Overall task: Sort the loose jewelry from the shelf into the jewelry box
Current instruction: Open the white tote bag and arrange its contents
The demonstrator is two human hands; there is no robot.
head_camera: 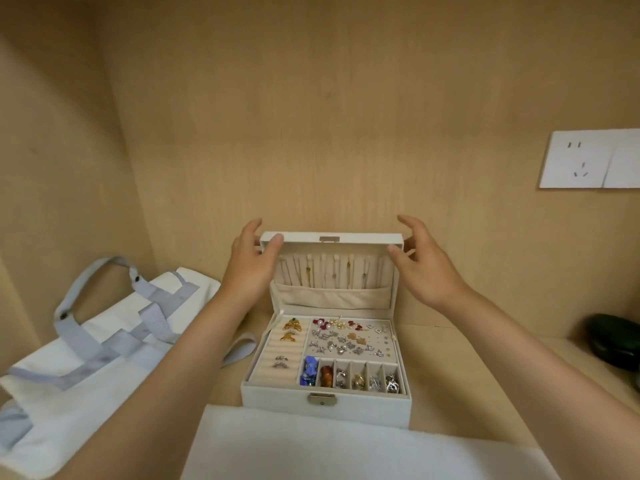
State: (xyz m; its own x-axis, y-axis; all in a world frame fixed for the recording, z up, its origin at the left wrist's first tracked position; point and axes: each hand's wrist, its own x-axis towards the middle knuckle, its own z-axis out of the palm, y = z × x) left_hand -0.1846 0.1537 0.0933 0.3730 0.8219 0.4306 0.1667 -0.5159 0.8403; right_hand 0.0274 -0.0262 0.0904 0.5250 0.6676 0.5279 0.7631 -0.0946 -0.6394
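Observation:
A white jewelry box (325,410) stands open on the wooden shelf, its lid (332,238) upright. Thin necklaces (329,275) hang inside the lid above a fabric pocket. The tray holds gold and silver rings (285,341) in the ring rolls at left, several earrings (349,337) on the pad at right, and small compartments (349,375) with beads and metal pieces along the front. My left hand (249,265) holds the lid's top left corner, thumb on the rim and fingers behind. My right hand (426,268) is spread at the top right corner, thumb at the lid's edge.
A white tote bag (86,341) with grey straps lies to the left of the box. A white cloth (311,445) covers the shelf in front. A dark green case (613,341) sits at the far right. A wall socket (588,159) is on the back panel.

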